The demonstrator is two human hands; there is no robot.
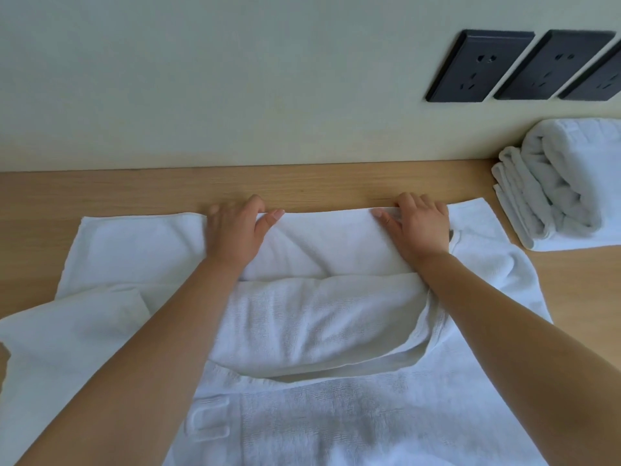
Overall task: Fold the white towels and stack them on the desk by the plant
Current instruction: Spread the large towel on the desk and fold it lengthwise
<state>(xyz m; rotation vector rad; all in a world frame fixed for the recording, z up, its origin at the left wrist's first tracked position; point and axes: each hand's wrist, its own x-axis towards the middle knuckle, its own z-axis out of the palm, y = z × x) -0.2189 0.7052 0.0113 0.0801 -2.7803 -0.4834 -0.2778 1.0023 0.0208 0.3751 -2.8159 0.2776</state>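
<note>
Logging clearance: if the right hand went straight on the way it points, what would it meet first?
Probably the wall. Beyond the towel edge that the right hand grips lies only a bare strip of desk, and its line runs left of the sockets, though depth is unclear.

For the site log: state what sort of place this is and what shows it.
Probably a hotel or guest room: a wooden desk against a plain wall, a row of black wall sockets above it, and a white towel spread for folding beside a stack of folded towels.
</note>
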